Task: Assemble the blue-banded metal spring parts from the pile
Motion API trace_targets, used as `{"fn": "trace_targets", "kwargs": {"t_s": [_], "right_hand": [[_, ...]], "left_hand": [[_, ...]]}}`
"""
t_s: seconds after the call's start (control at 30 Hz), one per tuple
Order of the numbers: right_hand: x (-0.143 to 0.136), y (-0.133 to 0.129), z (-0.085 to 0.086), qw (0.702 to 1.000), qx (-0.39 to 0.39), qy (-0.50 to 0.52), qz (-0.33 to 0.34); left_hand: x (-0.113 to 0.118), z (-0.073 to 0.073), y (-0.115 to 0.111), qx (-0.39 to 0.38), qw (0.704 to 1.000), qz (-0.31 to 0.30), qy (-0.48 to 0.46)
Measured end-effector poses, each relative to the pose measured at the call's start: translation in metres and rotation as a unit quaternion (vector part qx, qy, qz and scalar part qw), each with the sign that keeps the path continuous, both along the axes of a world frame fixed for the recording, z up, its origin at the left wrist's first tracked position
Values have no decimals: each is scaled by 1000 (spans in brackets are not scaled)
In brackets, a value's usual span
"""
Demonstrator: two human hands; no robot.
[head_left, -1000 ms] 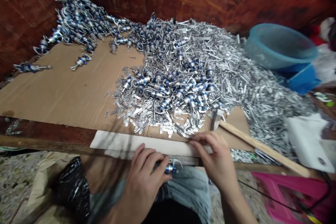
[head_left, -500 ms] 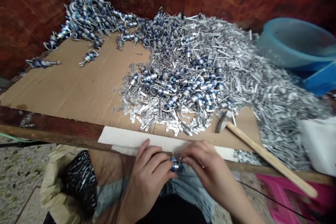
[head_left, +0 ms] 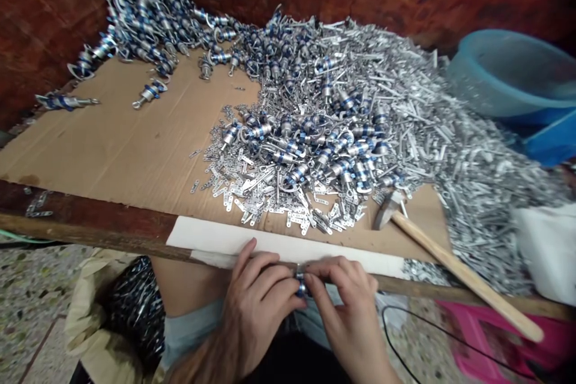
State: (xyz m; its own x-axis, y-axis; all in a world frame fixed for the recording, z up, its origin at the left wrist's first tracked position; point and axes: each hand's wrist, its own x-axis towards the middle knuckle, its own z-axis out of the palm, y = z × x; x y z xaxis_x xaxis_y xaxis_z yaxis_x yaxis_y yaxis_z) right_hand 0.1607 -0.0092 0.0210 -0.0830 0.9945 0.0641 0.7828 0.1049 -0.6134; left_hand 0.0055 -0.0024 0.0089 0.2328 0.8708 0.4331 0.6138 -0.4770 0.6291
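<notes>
The left hand (head_left: 261, 291) is wrapping its grip closely around a blue-and-silver fitting (head_left: 300, 288), which is sitting between both hands at the front edge of the counter (head_left: 103, 211); the right hand (head_left: 344, 291) is holding thumb and fingertips nearly together at the fitting's right side, and whether they are pinching a smaller part I cannot tell. Working well here probably means steadying the body with the left while the right is making only small, light adjustments. A slip could be costly, being so near the edge. Just beyond, a white strip (head_left: 252, 243) is lying lengthwise, a hammer (head_left: 468, 276) is limiting the right side, and the cardboard (head_left: 135, 138) is offering wider room leftward
</notes>
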Motion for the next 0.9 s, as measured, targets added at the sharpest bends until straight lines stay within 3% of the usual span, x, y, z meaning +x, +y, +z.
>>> {"fn": "trace_targets", "kwargs": {"t_s": [0.13,0.33,0.4,0.47,0.53,0.57,0.63,0.7,0.9], "right_hand": [[0,0,-4,999,-1,-50,-21],[-2,6,-2,999,-10,-19,-27],[15,17,1,998,39,4,-53],[47,33,3,984,120,-29,-129],[88,49,2,951,162,-143,-220],[108,55,1,943,146,-194,-226],[138,63,-4,956,82,-226,-168],[151,66,-10,970,50,-213,-103],[139,62,-15,949,152,-255,-108]], "left_hand": [[2,-2,-2,-6,1000,11,-16],[1,-2,-1,10,1000,3,21],[1,-1,0,14,1000,-2,21],[0,-1,0,13,1000,-5,17],[0,-1,1,19,1000,-8,16],[0,-1,2,27,999,-8,15],[1,-1,3,45,999,-4,12],[1,-1,3,52,999,-3,12],[1,0,2,38,999,-5,28]]}}
